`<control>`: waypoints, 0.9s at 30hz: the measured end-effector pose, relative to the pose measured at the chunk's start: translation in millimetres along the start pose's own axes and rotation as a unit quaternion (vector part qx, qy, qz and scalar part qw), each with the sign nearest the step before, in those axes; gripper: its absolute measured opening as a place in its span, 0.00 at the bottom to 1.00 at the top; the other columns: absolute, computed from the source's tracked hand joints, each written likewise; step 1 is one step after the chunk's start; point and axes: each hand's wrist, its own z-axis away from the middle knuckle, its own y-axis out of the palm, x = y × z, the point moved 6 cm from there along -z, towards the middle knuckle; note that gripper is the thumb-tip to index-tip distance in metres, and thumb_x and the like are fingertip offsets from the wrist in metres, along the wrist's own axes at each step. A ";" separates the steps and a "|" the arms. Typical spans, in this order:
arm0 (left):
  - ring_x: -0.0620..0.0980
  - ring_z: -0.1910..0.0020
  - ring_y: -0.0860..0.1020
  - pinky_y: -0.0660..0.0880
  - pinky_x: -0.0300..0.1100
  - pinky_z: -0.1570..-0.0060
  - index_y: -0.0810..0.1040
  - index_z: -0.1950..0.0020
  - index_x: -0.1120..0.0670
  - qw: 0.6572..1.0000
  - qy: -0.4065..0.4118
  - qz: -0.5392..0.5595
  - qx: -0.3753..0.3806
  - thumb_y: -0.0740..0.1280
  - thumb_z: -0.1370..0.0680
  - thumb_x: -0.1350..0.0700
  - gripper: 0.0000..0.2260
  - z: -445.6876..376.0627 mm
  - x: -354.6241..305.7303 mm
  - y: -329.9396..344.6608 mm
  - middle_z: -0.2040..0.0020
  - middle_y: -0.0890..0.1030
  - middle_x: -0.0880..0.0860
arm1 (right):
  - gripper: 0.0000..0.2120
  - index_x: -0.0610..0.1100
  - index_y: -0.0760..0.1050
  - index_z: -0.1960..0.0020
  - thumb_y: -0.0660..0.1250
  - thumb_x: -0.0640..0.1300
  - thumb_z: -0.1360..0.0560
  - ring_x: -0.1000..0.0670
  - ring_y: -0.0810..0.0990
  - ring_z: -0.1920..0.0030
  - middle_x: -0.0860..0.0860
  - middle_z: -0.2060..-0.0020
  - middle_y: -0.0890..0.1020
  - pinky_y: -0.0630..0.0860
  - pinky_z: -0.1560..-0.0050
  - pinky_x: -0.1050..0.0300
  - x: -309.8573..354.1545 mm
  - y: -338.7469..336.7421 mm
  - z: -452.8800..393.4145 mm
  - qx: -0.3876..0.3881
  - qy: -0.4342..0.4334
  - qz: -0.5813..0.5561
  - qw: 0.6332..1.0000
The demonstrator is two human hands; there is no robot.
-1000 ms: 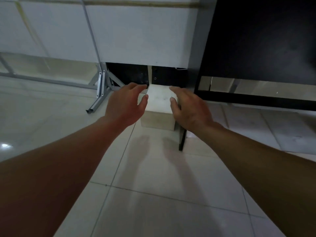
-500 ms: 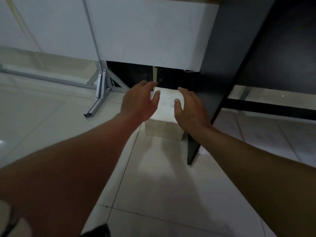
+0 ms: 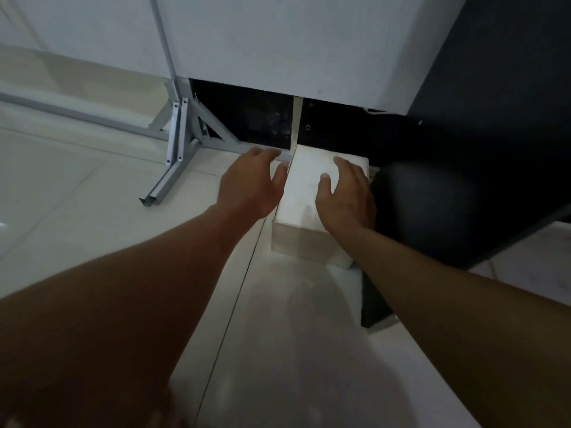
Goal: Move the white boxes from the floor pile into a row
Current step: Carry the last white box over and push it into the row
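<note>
One white box (image 3: 304, 193) stands on the tiled floor against a dark gap under a white panel. My left hand (image 3: 251, 183) hovers at the box's left side, fingers spread, thumb near its top left edge. My right hand (image 3: 346, 194) lies flat on the right part of the box's top, fingers apart, covering its right edge. Neither hand has the box lifted. No other white boxes show.
A grey metal stand foot (image 3: 173, 171) reaches across the floor left of the box. A black panel (image 3: 482, 149) rises close on the right, its lower edge beside the box. A large white panel (image 3: 293, 47) hangs above. Pale floor tiles (image 3: 287, 350) stretch toward me.
The view has closed in on the box. My right hand has come down onto the box top and my left hand has drawn alongside its left edge.
</note>
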 end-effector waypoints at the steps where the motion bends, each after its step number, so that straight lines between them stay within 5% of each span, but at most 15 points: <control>1: 0.53 0.38 0.75 0.71 0.48 0.41 0.73 0.30 0.52 1.000 0.004 -0.004 0.006 0.59 0.19 0.45 0.20 -2.1 6.7 7.5 0.35 0.76 0.54 | 0.22 0.48 0.66 0.27 0.58 0.51 0.19 0.48 0.69 0.31 0.50 0.29 0.70 0.67 0.33 0.50 -3.7 5.1 -0.8 0.003 -0.004 0.005 1.000; 12: 0.54 0.35 0.73 0.71 0.50 0.40 0.71 0.28 0.53 0.996 0.022 0.038 0.082 0.60 0.19 0.45 0.22 -60.7 34.8 124.2 0.33 0.75 0.55 | 0.28 0.50 0.64 0.25 0.60 0.60 0.22 0.46 0.64 0.27 0.50 0.26 0.65 0.64 0.30 0.44 -95.3 67.1 -61.1 -0.027 0.115 0.055 0.991; 23: 0.60 0.27 0.63 0.65 0.54 0.32 0.49 0.20 0.56 0.969 -0.132 0.149 0.146 0.63 0.22 0.39 0.38 -91.5 65.9 205.7 0.24 0.61 0.60 | 0.44 0.50 0.54 0.23 0.63 0.70 0.30 0.41 0.65 0.28 0.47 0.26 0.63 0.65 0.32 0.41 -150.0 113.1 -84.7 -0.009 0.249 0.046 0.967; 27: 0.60 0.28 0.66 0.67 0.55 0.32 0.46 0.20 0.52 0.953 -0.147 0.205 0.167 0.64 0.24 0.36 0.42 -93.5 68.1 221.9 0.24 0.63 0.58 | 0.44 0.53 0.55 0.23 0.60 0.74 0.30 0.40 0.68 0.30 0.46 0.28 0.65 0.64 0.34 0.43 -151.7 114.3 -87.5 0.002 0.260 0.088 0.962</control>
